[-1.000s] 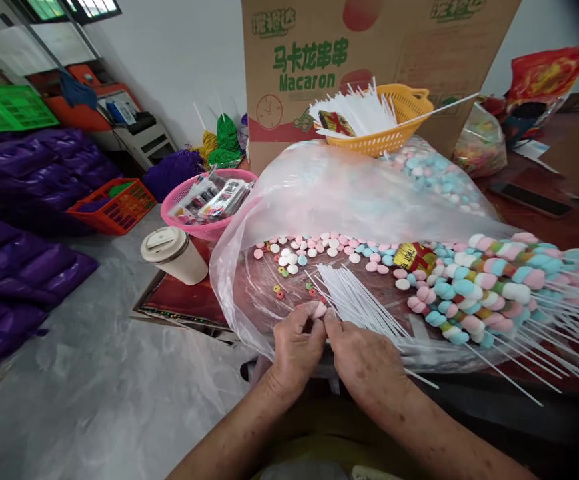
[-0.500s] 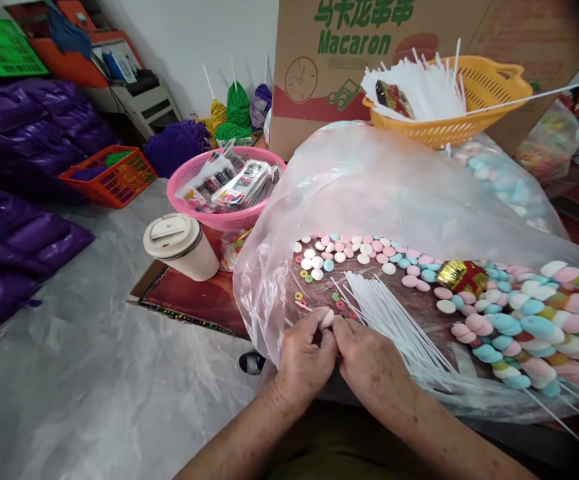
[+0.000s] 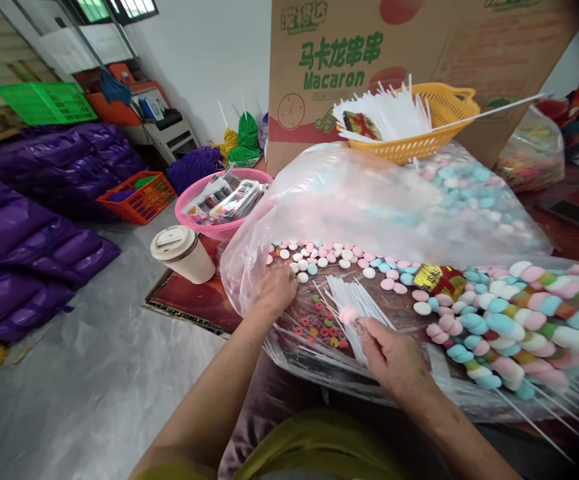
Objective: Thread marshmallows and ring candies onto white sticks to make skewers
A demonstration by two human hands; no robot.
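My right hand (image 3: 387, 350) pinches a thin white stick with pink candies (image 3: 349, 315) on its upper part, above a bundle of white sticks (image 3: 362, 300). Over at the left end of the loose pink, white and blue candies (image 3: 319, 253), my left hand (image 3: 278, 290) reaches down with its fingertips partly hidden; what it holds, if anything, cannot be made out. Small coloured rings (image 3: 323, 323) lie between the hands. Filled candy skewers (image 3: 519, 320) are piled at the right, beside a gold and red wrapper (image 3: 439, 280).
A large clear plastic bag (image 3: 329, 187) rises behind the candies. On it rests a yellow basket (image 3: 419, 137) of white sticks. To the left are a lidded cup (image 3: 184, 257) and a pink basket (image 3: 219, 230) of packets. A cardboard box (image 3: 289, 150) stands behind.
My hands have moved apart: the left went up and left to the loose candies, the right shifted right with the stick. The view has tilted up, and more coloured rings show.
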